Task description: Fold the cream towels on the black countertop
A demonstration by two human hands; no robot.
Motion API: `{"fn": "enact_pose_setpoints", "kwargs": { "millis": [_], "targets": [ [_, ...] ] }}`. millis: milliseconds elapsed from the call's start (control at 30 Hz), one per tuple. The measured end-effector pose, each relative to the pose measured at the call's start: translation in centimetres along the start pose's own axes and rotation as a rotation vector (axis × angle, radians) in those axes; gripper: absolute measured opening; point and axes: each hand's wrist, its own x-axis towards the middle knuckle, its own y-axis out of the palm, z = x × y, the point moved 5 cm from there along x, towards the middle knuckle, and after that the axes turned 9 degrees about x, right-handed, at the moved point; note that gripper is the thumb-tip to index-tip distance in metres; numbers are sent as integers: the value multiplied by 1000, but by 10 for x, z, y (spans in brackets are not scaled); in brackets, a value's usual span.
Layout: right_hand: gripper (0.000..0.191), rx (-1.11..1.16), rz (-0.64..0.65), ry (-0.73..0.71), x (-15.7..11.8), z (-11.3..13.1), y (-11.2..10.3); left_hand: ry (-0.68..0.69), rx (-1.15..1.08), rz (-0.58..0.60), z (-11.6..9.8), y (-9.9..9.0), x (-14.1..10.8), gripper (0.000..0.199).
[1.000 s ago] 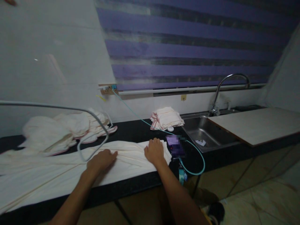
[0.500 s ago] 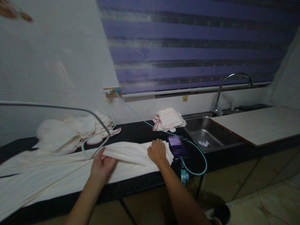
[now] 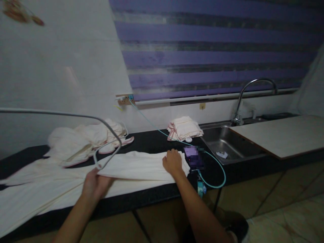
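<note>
A long cream-white garment (image 3: 141,167) is stretched lengthwise along the counter's front, with its gathered end at the right. My left hand (image 3: 95,185) pinches the garment's upper layer by the edge and draws it toward the left. My right hand (image 3: 173,163) is closed on the fabric close to the gathered end, fingers curled over it and pressing it to the counter. A grey-white metal wire frame (image 3: 111,128) reaches in from the left, and its bent lower end is just above my left fingers.
Crumpled white clothes (image 3: 76,140) lie at the back left of the dark counter (image 3: 149,143). A folded cloth stack (image 3: 186,128) sits near the wall. Beside my right hand is a phone (image 3: 193,158) on a teal cable (image 3: 224,172). Further right are a sink (image 3: 227,143) and a board (image 3: 280,135).
My left hand has slid left and slightly down with the fabric edge, pulling the upper layer flatter. My right hand stays on the same end. The whole view has shifted slightly.
</note>
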Motion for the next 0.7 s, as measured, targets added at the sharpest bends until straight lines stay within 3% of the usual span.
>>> {"fn": "enact_pose_setpoints", "kwargs": {
  "millis": [233, 433, 567, 633, 700],
  "targets": [
    [31, 1, 5, 7, 1, -2, 1, 65, -50, -11, -3, -13, 9, 46],
    [29, 11, 4, 9, 2, -2, 1, 312, 57, 15, -25, -2, 21, 53],
    [30, 16, 0, 12, 1, -2, 0, 342, 494, -136, -51, -13, 39, 59],
    [30, 20, -3, 8, 1, -1, 0, 373, 706, -155, -69, -23, 43, 55],
    [31, 22, 1, 9, 1, 0, 0, 554, 906, -171, -92, -35, 38, 54]
  ]
}}
